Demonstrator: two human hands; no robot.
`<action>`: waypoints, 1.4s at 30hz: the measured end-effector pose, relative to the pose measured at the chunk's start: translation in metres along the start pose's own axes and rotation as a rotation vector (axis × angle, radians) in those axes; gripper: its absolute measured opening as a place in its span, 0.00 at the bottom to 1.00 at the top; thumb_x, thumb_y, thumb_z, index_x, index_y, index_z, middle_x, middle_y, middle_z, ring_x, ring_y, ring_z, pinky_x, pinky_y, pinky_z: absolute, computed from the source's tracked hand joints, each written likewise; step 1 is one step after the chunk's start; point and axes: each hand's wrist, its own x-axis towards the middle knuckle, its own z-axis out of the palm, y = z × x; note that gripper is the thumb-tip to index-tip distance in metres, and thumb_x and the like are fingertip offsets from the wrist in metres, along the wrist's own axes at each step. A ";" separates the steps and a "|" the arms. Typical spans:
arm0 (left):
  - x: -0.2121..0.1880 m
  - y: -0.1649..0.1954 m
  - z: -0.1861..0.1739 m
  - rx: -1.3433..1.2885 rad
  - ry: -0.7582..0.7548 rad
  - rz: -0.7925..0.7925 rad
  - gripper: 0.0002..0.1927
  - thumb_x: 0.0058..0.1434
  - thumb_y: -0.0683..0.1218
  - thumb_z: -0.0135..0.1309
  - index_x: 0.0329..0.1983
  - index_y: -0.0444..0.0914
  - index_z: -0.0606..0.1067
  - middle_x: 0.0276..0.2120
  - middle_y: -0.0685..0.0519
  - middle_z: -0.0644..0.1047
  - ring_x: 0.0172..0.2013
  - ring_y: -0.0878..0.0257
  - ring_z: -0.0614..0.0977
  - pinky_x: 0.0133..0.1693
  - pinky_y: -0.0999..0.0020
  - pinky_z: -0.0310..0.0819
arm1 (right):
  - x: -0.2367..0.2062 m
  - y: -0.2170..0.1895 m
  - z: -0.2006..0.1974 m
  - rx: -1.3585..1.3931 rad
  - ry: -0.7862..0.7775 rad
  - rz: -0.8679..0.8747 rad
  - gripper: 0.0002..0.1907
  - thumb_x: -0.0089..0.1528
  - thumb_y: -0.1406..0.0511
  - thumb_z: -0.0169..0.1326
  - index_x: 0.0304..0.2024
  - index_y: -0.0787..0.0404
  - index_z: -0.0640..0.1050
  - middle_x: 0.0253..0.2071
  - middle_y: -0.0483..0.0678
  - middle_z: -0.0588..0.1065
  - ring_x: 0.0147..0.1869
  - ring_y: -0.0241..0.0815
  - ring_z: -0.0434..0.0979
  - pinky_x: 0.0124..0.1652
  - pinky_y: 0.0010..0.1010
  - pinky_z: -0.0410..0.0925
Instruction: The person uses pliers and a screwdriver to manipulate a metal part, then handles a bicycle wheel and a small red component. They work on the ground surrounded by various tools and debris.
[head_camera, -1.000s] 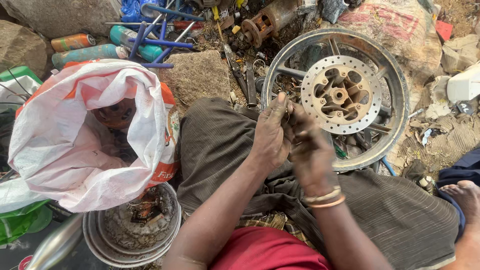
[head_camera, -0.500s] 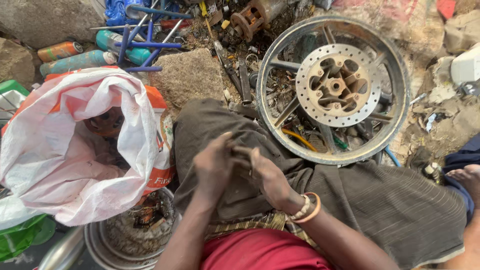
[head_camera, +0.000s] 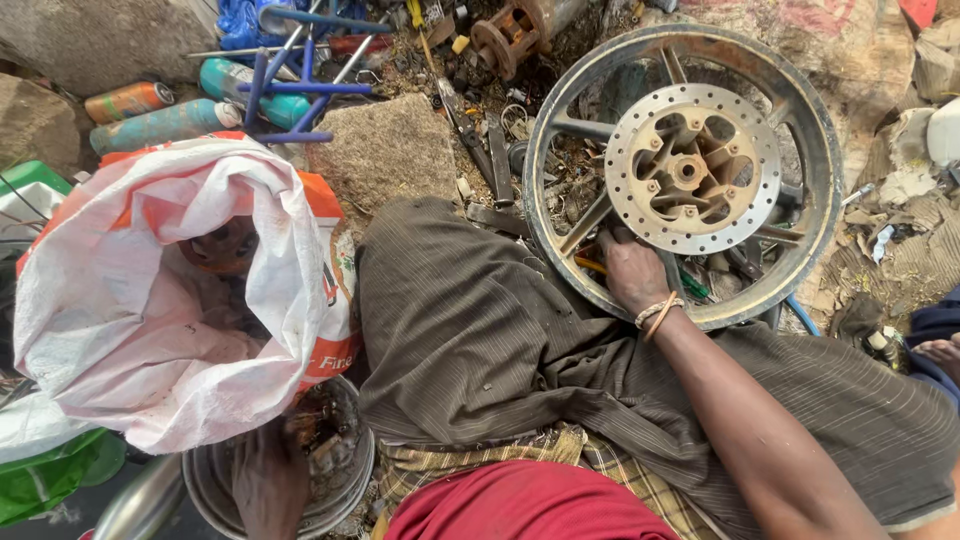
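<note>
The right hand (head_camera: 632, 272) is resting on the lower rim of the motorcycle wheel (head_camera: 800, 110), fingers curled against it near a spoke; whether it is gripping cannot be told. The left hand (head_camera: 270, 480) is reaching into the metal bowl (head_camera: 200, 490) of scrap parts beside the white sack (head_camera: 150, 290); its fingers are hidden. The wheel is lying flat on the littered ground ahead of the knees; its perforated brake disc (head_camera: 692, 168) is sitting bolted at the hub, rusty and dusty, so removal appears not yet done.

The sack (head_camera: 170, 290) lies left of the lap, the wheel (head_camera: 690, 170) ahead right, rock (head_camera: 385, 150) between.
</note>
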 end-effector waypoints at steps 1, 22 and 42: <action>-0.004 -0.013 0.007 0.032 0.010 0.003 0.21 0.72 0.53 0.45 0.57 0.33 0.74 0.48 0.36 0.78 0.51 0.39 0.80 0.62 0.43 0.70 | 0.003 0.003 0.006 -0.011 -0.002 0.009 0.20 0.65 0.74 0.43 0.59 0.65 0.73 0.25 0.61 0.76 0.27 0.54 0.79 0.25 0.45 0.73; 0.108 0.284 -0.127 -0.973 -0.186 0.421 0.27 0.61 0.48 0.62 0.60 0.30 0.73 0.50 0.41 0.79 0.46 0.50 0.84 0.47 0.57 0.79 | -0.149 -0.066 -0.173 0.716 0.633 -0.337 0.18 0.63 0.71 0.61 0.56 0.63 0.74 0.47 0.51 0.83 0.46 0.38 0.86 0.43 0.25 0.79; 0.092 0.343 -0.135 -1.376 -0.422 0.514 0.20 0.61 0.39 0.65 0.56 0.35 0.76 0.48 0.49 0.82 0.49 0.62 0.86 0.51 0.69 0.85 | -0.209 -0.079 -0.183 1.164 0.722 -0.344 0.17 0.60 0.78 0.63 0.49 0.62 0.75 0.53 0.55 0.79 0.59 0.45 0.82 0.57 0.31 0.78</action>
